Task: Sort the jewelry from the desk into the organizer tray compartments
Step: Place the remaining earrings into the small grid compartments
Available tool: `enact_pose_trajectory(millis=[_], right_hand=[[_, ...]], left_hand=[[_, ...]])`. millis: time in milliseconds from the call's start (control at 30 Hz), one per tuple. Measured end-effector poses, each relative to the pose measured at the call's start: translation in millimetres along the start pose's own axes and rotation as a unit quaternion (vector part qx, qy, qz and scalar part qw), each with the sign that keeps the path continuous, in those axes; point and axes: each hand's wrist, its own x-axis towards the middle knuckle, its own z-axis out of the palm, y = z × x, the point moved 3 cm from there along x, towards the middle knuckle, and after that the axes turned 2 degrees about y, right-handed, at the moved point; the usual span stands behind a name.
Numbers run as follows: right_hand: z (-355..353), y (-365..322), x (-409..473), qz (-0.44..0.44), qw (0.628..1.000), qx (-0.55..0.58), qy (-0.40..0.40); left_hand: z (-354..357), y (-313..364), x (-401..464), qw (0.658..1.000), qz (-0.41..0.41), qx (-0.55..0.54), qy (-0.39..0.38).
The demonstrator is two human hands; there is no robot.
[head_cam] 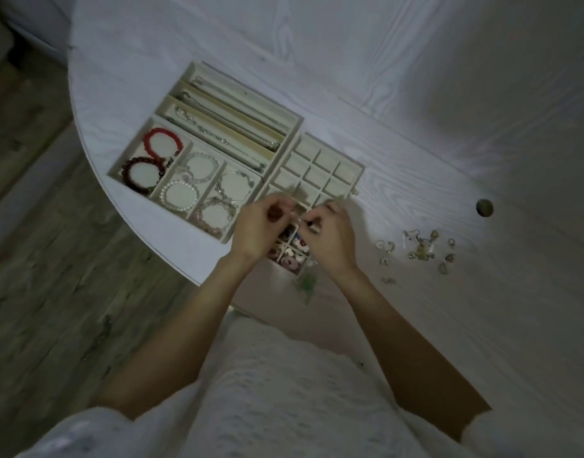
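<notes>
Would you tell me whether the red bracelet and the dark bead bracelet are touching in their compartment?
Touching: the head view shows the red bracelet overlapping the dark bead bracelet where their loops meet.

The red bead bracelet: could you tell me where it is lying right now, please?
In the head view, the red bead bracelet lies in the bracelet tray's far-left compartment, touching the dark bead bracelet.

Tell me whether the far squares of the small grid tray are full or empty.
Empty: the far squares of the grid tray show only bare lining.

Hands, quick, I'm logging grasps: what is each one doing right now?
Left hand: fingers curled, pinching a small dark-red piece over the grid tray.
Right hand: fingers curled, pinching a tiny item too small to identify.
</notes>
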Motion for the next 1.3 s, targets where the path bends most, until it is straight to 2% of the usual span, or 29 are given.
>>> enact_pose_trajectory(millis=[133, 233, 333, 433, 567, 700, 867, 1067, 1300], right_hand=[[11.0, -3.3, 14.0, -0.012, 0.996, -0.089, -0.015], [6.5, 1.4, 12.3, -0.037, 0.994, -0.104, 0.005], [-3.8, 11.1, 8.8, -0.078, 0.989, -0.112, 0.055], [-5.7, 11.9, 13.8, -0.133, 0.982, -0.119, 0.058], [-0.1, 5.9, 28.1, -0.179, 0.972, -0.151, 0.006], [3.6, -4.7, 37.0, -0.218, 0.950, -0.223, -0.009], [10.2, -9.4, 37.9, -0.172, 0.939, -0.296, 0.002], [10.0, -6.9, 34.1, -0.090, 0.977, -0.194, -0.019], [9.5, -6.1, 28.4, -0.112, 0.977, -0.181, 0.022]], left_hand=[[1.3, -5.3, 20.8, 0.995, 0.036, 0.092, -0.015], [-6.5, -6.4, 21.7, 0.989, 0.095, 0.110, -0.006], [-19.2, -12.8, 13.8, 0.964, 0.170, 0.199, 0.039], [-20.4, -22.0, 5.0, 0.936, 0.215, 0.278, 0.027], [-10.5, -22.9, -0.7, 0.931, 0.190, 0.310, -0.025], [-3.1, -18.5, 1.1, 0.919, 0.166, 0.355, -0.045], [3.6, -19.4, 4.3, 0.904, 0.159, 0.393, -0.063], [4.0, -18.7, 5.0, 0.908, 0.140, 0.389, -0.070], [-0.8, -18.3, 5.9, 0.915, 0.161, 0.369, -0.036]])
